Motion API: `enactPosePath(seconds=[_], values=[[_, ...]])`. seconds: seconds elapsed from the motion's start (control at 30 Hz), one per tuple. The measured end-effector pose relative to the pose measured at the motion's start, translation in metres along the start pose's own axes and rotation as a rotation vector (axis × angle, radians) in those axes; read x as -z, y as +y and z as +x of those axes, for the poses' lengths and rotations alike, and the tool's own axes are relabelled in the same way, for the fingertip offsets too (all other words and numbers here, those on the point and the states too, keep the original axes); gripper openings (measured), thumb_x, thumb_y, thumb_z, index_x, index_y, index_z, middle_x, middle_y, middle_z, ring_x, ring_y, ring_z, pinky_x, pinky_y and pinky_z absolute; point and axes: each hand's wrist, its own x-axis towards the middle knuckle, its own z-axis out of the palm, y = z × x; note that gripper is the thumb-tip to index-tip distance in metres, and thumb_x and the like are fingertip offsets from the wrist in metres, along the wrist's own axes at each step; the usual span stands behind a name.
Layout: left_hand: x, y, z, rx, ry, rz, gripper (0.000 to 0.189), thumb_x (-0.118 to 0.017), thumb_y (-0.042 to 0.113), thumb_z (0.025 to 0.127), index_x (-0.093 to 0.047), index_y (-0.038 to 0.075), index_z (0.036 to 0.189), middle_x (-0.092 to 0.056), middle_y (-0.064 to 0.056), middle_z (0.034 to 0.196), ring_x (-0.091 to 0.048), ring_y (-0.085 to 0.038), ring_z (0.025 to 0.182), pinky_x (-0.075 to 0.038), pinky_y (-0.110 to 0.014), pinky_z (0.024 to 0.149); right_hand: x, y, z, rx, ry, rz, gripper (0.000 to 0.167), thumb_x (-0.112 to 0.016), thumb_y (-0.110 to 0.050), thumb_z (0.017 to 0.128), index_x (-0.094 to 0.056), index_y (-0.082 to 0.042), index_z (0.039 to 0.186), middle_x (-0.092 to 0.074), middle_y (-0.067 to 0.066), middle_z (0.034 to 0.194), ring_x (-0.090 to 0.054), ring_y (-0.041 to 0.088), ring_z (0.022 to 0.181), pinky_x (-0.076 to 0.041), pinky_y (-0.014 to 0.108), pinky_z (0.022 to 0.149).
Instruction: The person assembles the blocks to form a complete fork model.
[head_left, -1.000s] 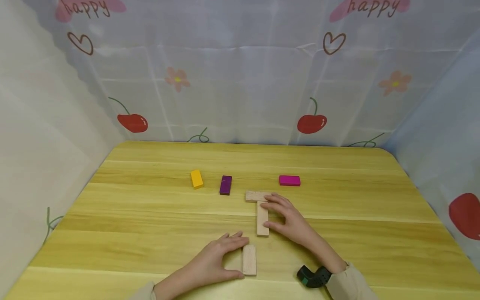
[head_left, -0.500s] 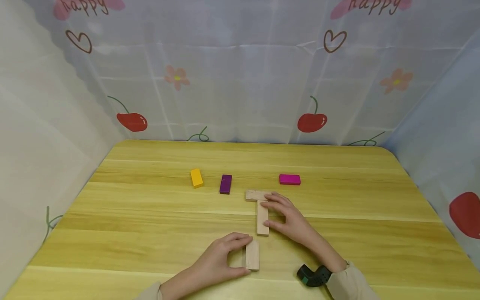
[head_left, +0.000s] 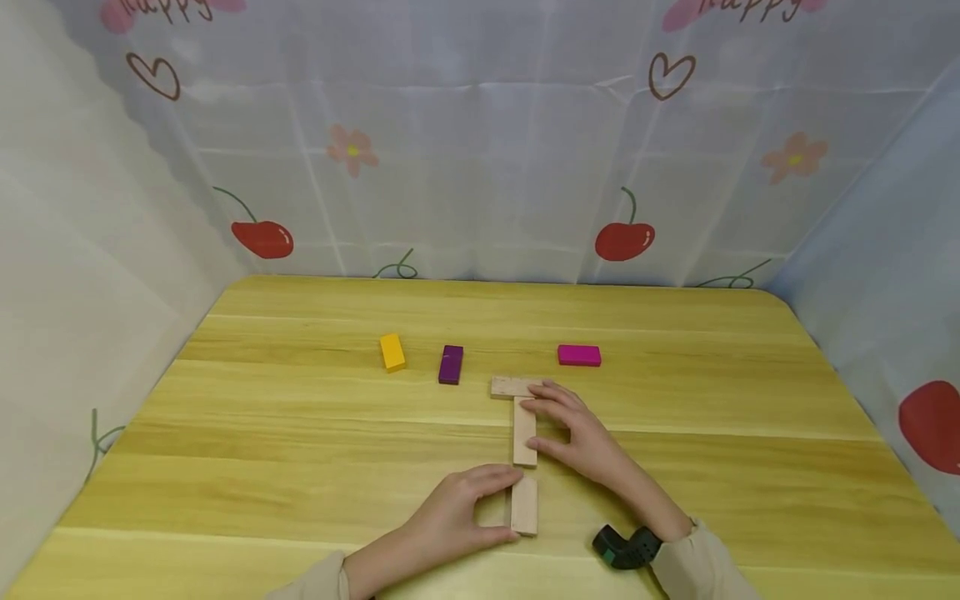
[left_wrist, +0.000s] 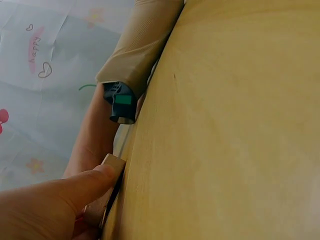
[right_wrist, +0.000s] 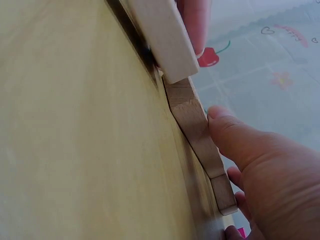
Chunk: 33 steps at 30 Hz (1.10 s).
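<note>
My left hand holds a plain wooden block by its two ends, thumb at the near end and fingers at the far end. A dark gap shows beneath this block in the left wrist view. Just beyond it, a second plain block lies lengthwise, its far end against a crosswise block, so the two form a T. My right hand rests relaxed on both, the thumb touching the lengthwise block and fingertips reaching the crosswise one. Part of the crosswise block is hidden under those fingers.
Farther back on the wooden table lie a yellow block, a purple block and a pink block. A black device sits at the right wrist. Printed curtains stand behind the table.
My left hand has carried its block to the right and slightly away from me, into line below the lengthwise block. The right hand stays on the T.
</note>
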Motion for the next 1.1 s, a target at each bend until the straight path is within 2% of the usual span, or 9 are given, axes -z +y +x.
enactPosePath(seconds=[0.3, 0.47, 0.63, 0.8, 0.9, 1.1], values=[[-0.003, -0.002, 0.003, -0.022, 0.025, 0.036, 0.06, -0.08, 0.023, 0.076, -0.057, 0.002, 0.127, -0.054, -0.001, 0.127, -0.051, -0.015, 0.115, -0.041, -0.027, 0.095, 0.001, -0.001, 0.001, 0.017, 0.016, 0.007, 0.048, -0.075, -0.018, 0.081, -0.059, -0.007, 0.126, -0.044, 0.011, 0.139, -0.026, 0.032, 0.134, -0.025, 0.056, 0.103], [-0.004, -0.003, 0.002, -0.018, 0.051, 0.051, 0.062, -0.081, 0.023, 0.075, -0.057, 0.002, 0.128, -0.05, 0.0, 0.126, -0.05, -0.013, 0.114, -0.041, -0.026, 0.094, 0.001, -0.002, 0.001, -0.004, 0.005, 0.019, 0.049, -0.074, -0.018, 0.082, -0.059, -0.008, 0.126, -0.043, 0.01, 0.14, -0.024, 0.03, 0.135, -0.023, 0.055, 0.104], [-0.005, 0.0, 0.001, 0.019, 0.051, 0.099, 0.072, -0.08, 0.031, 0.075, -0.05, 0.009, 0.136, -0.036, -0.006, 0.141, -0.036, -0.021, 0.127, -0.039, -0.038, 0.099, 0.0, -0.002, 0.001, -0.003, 0.012, 0.014, 0.049, -0.075, -0.018, 0.081, -0.059, -0.008, 0.126, -0.043, 0.01, 0.139, -0.025, 0.031, 0.135, -0.023, 0.056, 0.104], [-0.007, 0.002, -0.001, -0.011, -0.032, 0.146, 0.061, -0.072, 0.037, 0.082, -0.051, 0.021, 0.137, -0.018, -0.01, 0.153, -0.015, -0.029, 0.138, -0.029, -0.052, 0.102, 0.001, -0.002, 0.001, 0.007, 0.014, 0.006, 0.049, -0.075, -0.018, 0.081, -0.059, -0.007, 0.126, -0.043, 0.011, 0.139, -0.025, 0.032, 0.134, -0.023, 0.056, 0.103], [-0.009, 0.002, -0.001, -0.021, -0.049, 0.176, 0.053, -0.066, 0.038, 0.086, -0.052, 0.025, 0.136, -0.015, -0.011, 0.153, -0.012, -0.029, 0.138, -0.025, -0.054, 0.103, 0.001, -0.002, 0.001, 0.004, 0.009, 0.004, 0.049, -0.074, -0.018, 0.081, -0.058, -0.007, 0.127, -0.043, 0.011, 0.14, -0.025, 0.032, 0.134, -0.023, 0.056, 0.104], [-0.014, 0.004, 0.0, 0.012, 0.001, 0.203, 0.05, -0.063, 0.039, 0.088, -0.053, 0.026, 0.135, -0.015, -0.014, 0.153, -0.015, -0.029, 0.138, -0.025, -0.053, 0.104, 0.001, -0.002, 0.001, -0.019, -0.007, 0.009, 0.049, -0.074, -0.019, 0.082, -0.058, -0.008, 0.127, -0.042, 0.009, 0.141, -0.024, 0.03, 0.135, -0.022, 0.055, 0.105]])
